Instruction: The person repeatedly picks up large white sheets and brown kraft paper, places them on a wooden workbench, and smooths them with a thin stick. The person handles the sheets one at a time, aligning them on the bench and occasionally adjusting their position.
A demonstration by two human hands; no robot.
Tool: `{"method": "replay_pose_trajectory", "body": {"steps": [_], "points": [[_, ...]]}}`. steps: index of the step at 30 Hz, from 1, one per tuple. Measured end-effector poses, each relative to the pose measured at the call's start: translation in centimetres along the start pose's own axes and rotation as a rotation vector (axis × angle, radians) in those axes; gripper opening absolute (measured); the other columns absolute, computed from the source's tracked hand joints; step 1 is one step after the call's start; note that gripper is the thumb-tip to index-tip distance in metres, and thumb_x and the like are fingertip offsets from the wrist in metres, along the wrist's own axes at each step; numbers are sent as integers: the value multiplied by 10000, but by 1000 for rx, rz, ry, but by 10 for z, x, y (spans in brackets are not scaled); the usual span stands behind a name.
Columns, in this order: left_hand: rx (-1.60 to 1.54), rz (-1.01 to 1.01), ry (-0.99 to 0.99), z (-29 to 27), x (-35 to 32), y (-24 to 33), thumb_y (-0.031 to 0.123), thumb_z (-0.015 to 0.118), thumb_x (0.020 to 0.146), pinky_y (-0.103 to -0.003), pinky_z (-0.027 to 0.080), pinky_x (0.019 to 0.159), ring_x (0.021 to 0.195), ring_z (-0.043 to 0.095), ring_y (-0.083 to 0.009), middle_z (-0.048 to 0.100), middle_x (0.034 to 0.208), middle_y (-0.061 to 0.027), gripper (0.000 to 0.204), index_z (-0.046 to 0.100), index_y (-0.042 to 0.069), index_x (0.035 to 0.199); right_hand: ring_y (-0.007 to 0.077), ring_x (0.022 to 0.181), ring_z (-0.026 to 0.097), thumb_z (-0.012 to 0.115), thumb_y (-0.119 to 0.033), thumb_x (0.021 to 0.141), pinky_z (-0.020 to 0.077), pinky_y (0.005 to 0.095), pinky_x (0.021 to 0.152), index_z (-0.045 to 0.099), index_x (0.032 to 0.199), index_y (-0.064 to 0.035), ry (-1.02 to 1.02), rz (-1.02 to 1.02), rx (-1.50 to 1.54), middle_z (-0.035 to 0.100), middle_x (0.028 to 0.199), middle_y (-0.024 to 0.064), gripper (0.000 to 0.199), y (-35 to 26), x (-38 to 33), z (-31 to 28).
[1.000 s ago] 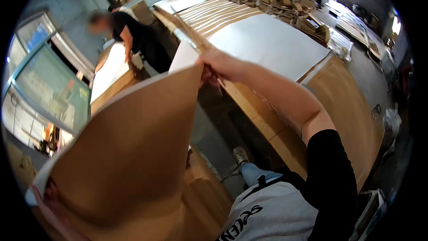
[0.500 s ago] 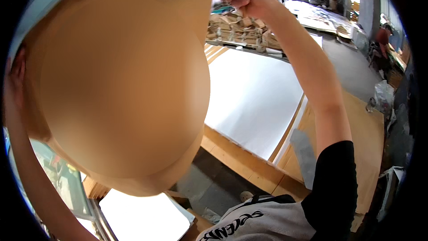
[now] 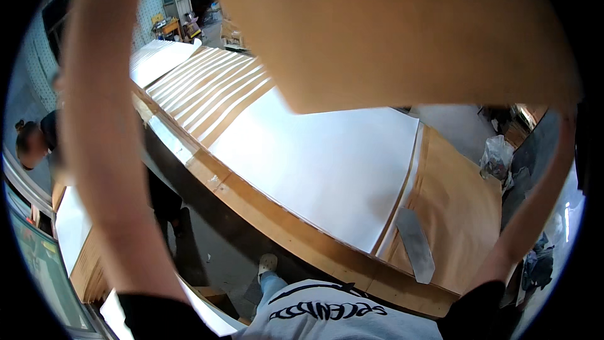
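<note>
Head view shows a large tan sheet [image 3: 402, 31] raised overhead, filling the upper part of the picture and curving down toward the right. Both forearms rise from the lower edge toward it: the left forearm [image 3: 104, 151] runs up the left side, the right forearm [image 3: 535, 208] up the right. Neither hand itself shows, both being past the top rim or behind the sheet, so I cannot tell how the fingers are set, though they probably grasp the sheet's edges. Below lies a long workbench [image 3: 296, 233] with a wooden front edge, bearing a broad white sheet [image 3: 321, 164], a fan of stacked tan and white sheets [image 3: 207, 91] further back, and a brown sheet [image 3: 459, 208] at right with a grey strip [image 3: 415, 245] on it. A crumpled clear plastic bag [image 3: 497, 154] sits beyond the bench's right end. Another person [image 3: 34, 141] stands at far left.
</note>
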State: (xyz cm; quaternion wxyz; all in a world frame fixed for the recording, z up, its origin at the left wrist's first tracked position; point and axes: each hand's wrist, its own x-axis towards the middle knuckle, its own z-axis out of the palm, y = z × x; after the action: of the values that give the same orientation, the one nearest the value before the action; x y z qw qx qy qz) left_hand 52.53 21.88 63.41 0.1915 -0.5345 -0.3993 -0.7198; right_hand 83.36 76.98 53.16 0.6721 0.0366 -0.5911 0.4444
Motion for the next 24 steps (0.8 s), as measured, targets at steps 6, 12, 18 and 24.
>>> {"method": "replay_pose_trajectory", "body": {"steps": [6,12,18,24], "points": [[-548,-448,84,-63,-176,-175,412,414,855,-366,306,939,1094,424,-210,481,1143,-48,418,439,109,1140,159,849,451,446,-209,871,374,276,707,414,1112,11,319,174,-824,491,1007,92,327,-105,-232,-39],[-572,-1111,266,-144,-357,-275,218,575,801,-327,313,934,1094,419,-191,475,1150,-70,499,366,10,1203,172,801,521,476,-275,864,436,290,582,403,1134,16,450,731,-657,527,955,93,403,-14,-476,67],[-515,-1545,282,-176,-490,-346,220,540,818,-333,321,928,1074,432,-200,486,1134,-75,451,391,0,1182,170,773,524,486,-291,855,465,285,548,441,1062,-31,855,1071,-366,512,937,74,335,66,-592,93],[-574,-1586,480,-167,-506,-357,174,542,813,-308,344,897,1011,470,-175,527,1056,-72,351,462,-17,1095,172,934,479,513,-256,842,439,314,759,431,1112,-92,943,1124,-247,485,1056,49,326,90,-631,58]]}}
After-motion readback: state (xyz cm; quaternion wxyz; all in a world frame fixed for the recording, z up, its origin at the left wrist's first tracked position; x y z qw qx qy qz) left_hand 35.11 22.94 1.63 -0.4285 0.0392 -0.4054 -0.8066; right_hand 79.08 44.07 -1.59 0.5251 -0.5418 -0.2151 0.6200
